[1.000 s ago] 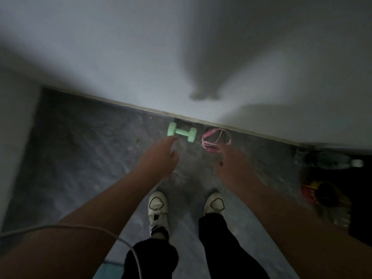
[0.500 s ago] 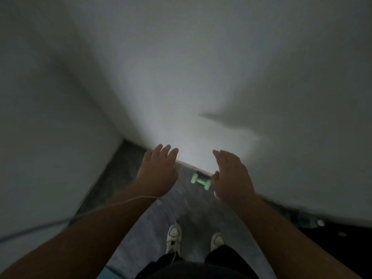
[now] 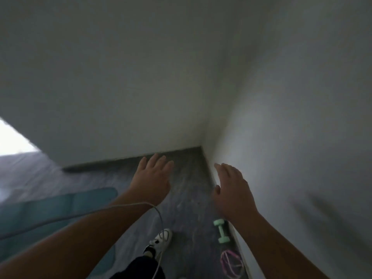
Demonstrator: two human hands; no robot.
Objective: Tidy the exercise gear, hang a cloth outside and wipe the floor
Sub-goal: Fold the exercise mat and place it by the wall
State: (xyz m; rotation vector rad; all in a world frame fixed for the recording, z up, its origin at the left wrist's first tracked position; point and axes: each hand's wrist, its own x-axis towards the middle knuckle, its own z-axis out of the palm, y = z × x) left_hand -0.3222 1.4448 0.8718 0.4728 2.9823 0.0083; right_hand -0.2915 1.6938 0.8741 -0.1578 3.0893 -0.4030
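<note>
Dumbbell shifted lower-right since prev, part-hidden by right hand, rope blurry

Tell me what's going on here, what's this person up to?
A person stands in a room corner with both hands out and empty: the left hand and the right hand are open, fingers spread, holding nothing. A green dumbbell and a pink jump rope lie on the floor by the right-hand wall, untouched. A teal mat lies to the left. No cloth is in view.
</note>
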